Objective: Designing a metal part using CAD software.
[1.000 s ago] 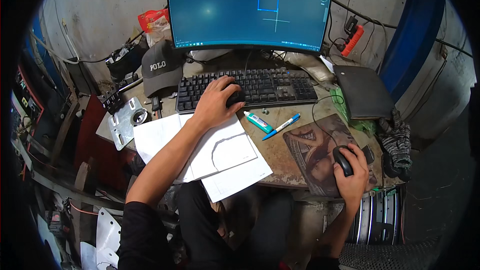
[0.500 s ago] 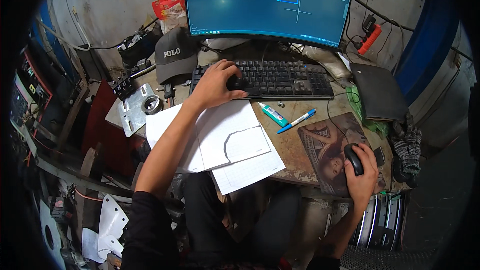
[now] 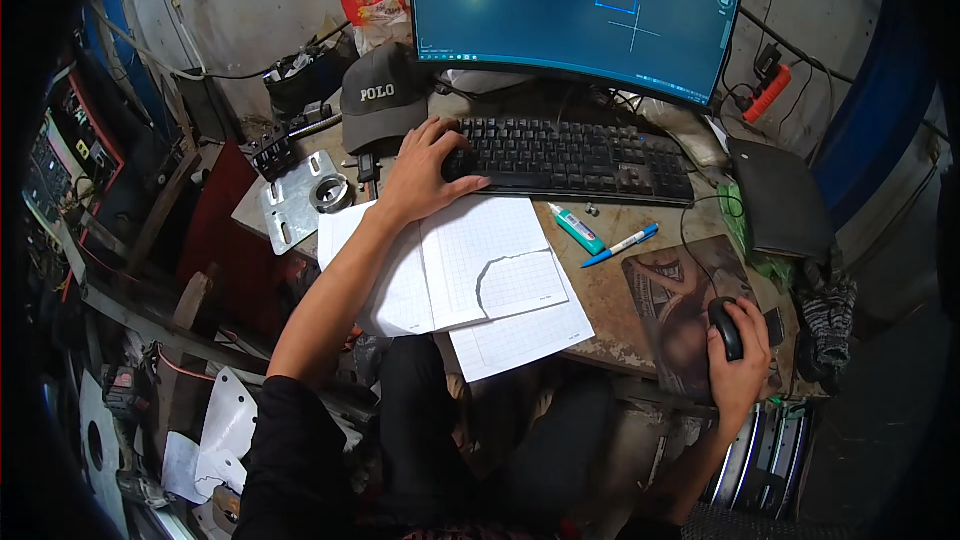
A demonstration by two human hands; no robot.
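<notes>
At the left of the frame, a slotted metal plate [image 3: 286, 212] lies on a worn desk beneath a metal ring [image 3: 331, 193], with a dark gray cap [image 3: 385, 105] just to the upper right. Near the center, a person's left hand [image 3: 428, 172] rests loosely spread over the left end of a black keyboard [image 3: 585, 158], grasping nothing; whether a fingertip presses a key cannot be made out from this angle. Below it, white sheets [image 3: 455, 270], one marked with a jagged dark curve, jut past the desk's front edge. A curved monitor [image 3: 560, 15] fills the top, showing a blue rectangle outline and crosshair. Right of the sheets lie a teal tube [image 3: 577, 228] and a blue-and-white pen [image 3: 621, 245]. At lower right, the right hand [image 3: 742, 355] curls around a black mouse [image 3: 726, 329] on a printed mat [image 3: 660, 295]. A dark folder [image 3: 780, 198] sits above, and a knitted glove [image 3: 826, 315] hangs at the desk's right end.
</notes>
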